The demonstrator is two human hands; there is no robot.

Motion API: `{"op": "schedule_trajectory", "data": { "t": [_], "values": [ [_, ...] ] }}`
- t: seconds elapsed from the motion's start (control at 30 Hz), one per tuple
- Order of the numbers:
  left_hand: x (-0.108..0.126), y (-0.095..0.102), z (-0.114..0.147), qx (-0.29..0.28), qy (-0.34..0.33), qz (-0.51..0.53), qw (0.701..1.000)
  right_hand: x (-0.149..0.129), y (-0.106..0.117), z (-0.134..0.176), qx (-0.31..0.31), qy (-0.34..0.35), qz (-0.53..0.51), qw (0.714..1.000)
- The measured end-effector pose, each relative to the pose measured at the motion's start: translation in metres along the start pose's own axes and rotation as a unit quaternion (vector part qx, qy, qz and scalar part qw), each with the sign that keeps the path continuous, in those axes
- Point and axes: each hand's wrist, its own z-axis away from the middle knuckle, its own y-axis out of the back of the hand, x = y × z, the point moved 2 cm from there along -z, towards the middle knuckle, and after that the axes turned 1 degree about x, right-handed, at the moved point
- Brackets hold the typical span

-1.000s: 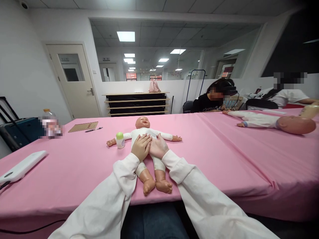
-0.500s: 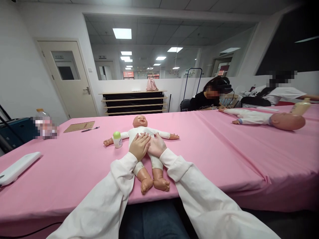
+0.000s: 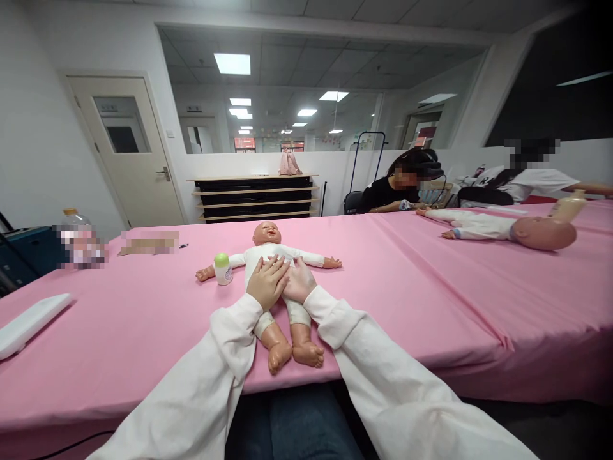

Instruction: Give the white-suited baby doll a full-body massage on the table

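Note:
A baby doll in a white cloth suit lies on its back on the pink-covered table, head away from me, feet towards me. Over its belly my left hand lies with fingers stretched out, their tips reaching across my right hand. The right hand's thumb points up and away, and its fingers are partly hidden behind the left. Neither hand holds an object. Close to the doll's arm, left of my hands, stands a small white bottle with a green cap.
The pink tablecloth has raised folds on the right. A second doll lies there beside a pale pump bottle. On the left are a white device and a clear bottle. Two people sit at the far right.
The whole view has shifted slightly. My hands keep the same place over the doll's belly, with hardly any movement. The person in black has moved their hands a little.

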Motion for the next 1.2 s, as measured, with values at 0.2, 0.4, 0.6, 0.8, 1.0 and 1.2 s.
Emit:
{"op": "schedule_trajectory", "data": {
  "t": [0.2, 0.4, 0.6, 0.8, 1.0, 1.2],
  "values": [
    [0.001, 0.001, 0.004, 0.05, -0.097, 0.052, 0.993, -0.01, -0.003, 0.001, 0.017, 0.023, 0.004, 1.0],
    [0.007, 0.003, 0.0, -0.013, -0.072, 0.045, 0.996, 0.005, -0.003, -0.001, -0.01, -0.009, 0.013, 1.0],
    [-0.002, 0.001, 0.001, 0.042, 0.027, -0.002, 0.999, 0.003, -0.008, 0.005, 0.011, -0.01, -0.014, 1.0],
    [0.001, 0.001, 0.003, 0.055, -0.072, 0.039, 0.995, -0.009, -0.001, -0.001, 0.015, 0.002, 0.001, 1.0],
    [0.009, 0.007, 0.001, -0.005, -0.111, 0.044, 0.993, 0.003, 0.0, -0.002, 0.026, -0.008, 0.022, 0.999],
    [0.0, 0.003, 0.001, 0.005, 0.008, 0.012, 1.0, 0.004, -0.005, 0.004, 0.009, -0.021, 0.008, 1.0]
  ]
}}
